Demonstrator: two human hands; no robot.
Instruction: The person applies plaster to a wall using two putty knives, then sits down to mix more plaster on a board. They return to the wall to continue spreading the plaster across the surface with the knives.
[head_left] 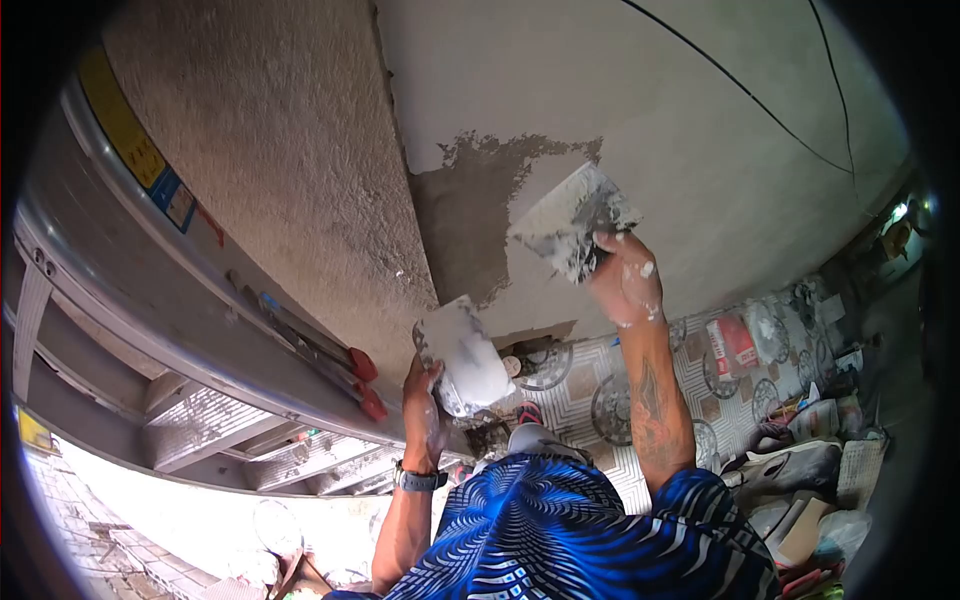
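Observation:
My right hand (628, 282) grips a wide, square putty blade (572, 215) smeared with white and grey paste. It is held at the wall (450, 215), beside a darker bare patch edged by pale fresh coating; whether it touches cannot be told. White paste also sticks to my fingers and wrist. Lower and to the left, my left hand (424, 405), with a watch on its wrist, holds a second flat putty blade (462, 345) bearing a thick white mound of putty (478, 378). The fingers of both hands are partly hidden behind the blades.
A metal ladder (215, 425) stands close on my left, with a red-handled tool (362, 368) beside its rail. Black cables (740, 85) cross the upper wall. On the patterned floor (610, 405) to the right lie a red-and-white bag (733, 345) and piled household goods (800, 475).

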